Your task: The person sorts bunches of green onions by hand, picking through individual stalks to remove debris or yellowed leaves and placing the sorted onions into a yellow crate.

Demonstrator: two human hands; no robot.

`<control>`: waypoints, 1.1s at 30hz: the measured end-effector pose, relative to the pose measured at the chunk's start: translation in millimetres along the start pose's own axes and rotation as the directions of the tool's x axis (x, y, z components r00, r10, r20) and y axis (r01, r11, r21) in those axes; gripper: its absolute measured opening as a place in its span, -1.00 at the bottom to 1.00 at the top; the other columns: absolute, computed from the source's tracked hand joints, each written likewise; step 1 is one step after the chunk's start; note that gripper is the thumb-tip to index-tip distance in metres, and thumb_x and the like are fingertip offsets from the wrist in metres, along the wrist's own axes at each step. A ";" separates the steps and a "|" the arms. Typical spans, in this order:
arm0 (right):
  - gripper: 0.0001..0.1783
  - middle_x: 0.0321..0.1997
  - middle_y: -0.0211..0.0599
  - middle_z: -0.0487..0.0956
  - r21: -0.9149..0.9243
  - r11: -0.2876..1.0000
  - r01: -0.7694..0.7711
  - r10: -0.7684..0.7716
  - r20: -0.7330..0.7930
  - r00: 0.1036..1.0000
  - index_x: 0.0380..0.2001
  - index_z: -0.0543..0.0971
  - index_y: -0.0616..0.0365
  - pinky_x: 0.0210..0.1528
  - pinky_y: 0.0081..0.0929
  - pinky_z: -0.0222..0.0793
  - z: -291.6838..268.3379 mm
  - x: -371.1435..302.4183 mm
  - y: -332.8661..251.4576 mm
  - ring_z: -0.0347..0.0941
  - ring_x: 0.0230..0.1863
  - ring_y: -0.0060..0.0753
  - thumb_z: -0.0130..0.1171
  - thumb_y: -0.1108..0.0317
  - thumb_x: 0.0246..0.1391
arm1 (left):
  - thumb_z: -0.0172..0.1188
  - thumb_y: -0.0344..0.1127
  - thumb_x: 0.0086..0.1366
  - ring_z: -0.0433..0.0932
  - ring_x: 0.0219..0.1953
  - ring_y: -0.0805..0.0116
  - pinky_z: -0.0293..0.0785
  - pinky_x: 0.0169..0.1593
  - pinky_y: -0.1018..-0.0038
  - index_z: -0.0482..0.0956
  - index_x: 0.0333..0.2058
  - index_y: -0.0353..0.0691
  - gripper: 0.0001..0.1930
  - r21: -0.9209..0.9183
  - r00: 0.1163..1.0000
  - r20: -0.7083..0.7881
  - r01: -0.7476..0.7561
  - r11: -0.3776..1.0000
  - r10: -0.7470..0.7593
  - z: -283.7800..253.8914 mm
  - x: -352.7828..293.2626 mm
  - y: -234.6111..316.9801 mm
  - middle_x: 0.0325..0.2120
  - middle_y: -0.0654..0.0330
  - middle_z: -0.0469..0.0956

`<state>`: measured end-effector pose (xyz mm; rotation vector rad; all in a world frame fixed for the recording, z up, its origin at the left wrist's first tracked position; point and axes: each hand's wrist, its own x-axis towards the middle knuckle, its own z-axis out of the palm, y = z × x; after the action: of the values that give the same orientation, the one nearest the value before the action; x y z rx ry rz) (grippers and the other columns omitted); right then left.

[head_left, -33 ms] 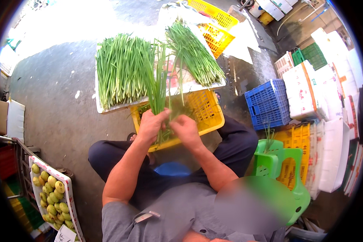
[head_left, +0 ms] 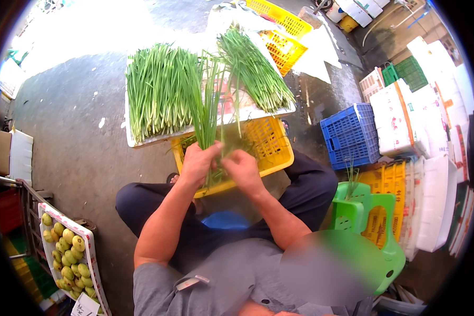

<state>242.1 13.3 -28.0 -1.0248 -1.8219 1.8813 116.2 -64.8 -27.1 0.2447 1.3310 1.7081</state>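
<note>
My left hand is closed round a small upright bunch of green garlic chives, the pale ends down by its fingers. Close beside it, my right hand has its fingers pinched together at the bunch's right side; what they hold is too blurred to make out. Both hands are above a yellow plastic basket with loose green bits inside. Behind it lies a white foam board, bearing a thick pile of chives on the left and a second pile on the right.
To the right are a blue crate, a green plastic chair and stacked white foam boxes. A tray of green-yellow fruit is at the lower left. More yellow baskets stand beyond the board. My knees flank the near basket.
</note>
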 end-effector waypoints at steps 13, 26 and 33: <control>-0.80 -0.42 -0.39 0.49 0.448 0.887 -0.107 0.140 -0.040 0.989 -0.27 0.46 0.23 -0.45 -0.59 0.44 7.3 3.4 -1.4 0.35 -0.57 -0.67 0.15 0.32 0.15 | 0.24 -0.37 0.17 0.33 -0.66 0.57 0.27 -0.59 0.58 0.54 -0.31 -0.29 -0.85 0.059 0.998 -0.011 0.065 0.996 -0.064 1.5 -7.1 2.9 -0.59 0.30 0.47; -0.85 -0.48 -0.47 0.42 0.390 0.908 -0.154 0.129 0.088 0.988 -0.33 0.46 0.22 -0.35 -0.55 0.44 -9.5 15.3 3.7 0.37 -0.49 -0.60 0.08 0.34 0.17 | 0.20 -0.37 0.22 0.36 -0.65 0.55 0.29 -0.57 0.58 0.52 -0.29 -0.30 -0.86 0.041 0.998 -0.008 0.058 0.997 -0.058 -5.0 -12.4 -2.9 -0.57 0.29 0.47; -0.93 -0.49 -0.50 0.43 0.255 0.967 0.022 -0.051 0.105 0.993 -0.36 0.48 0.18 -0.39 -0.62 0.35 -6.1 -7.7 4.2 0.34 -0.50 -0.68 0.10 0.42 0.15 | 0.15 -0.33 0.25 0.35 -0.65 0.57 0.31 -0.60 0.60 0.51 -0.28 -0.28 -0.86 0.082 0.998 0.006 0.064 0.995 -0.065 -5.4 -10.4 -2.0 -0.49 0.24 0.54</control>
<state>252.5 11.9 -29.5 -0.8077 -1.5898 2.1193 119.6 -76.2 -27.2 0.2525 1.3896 1.5991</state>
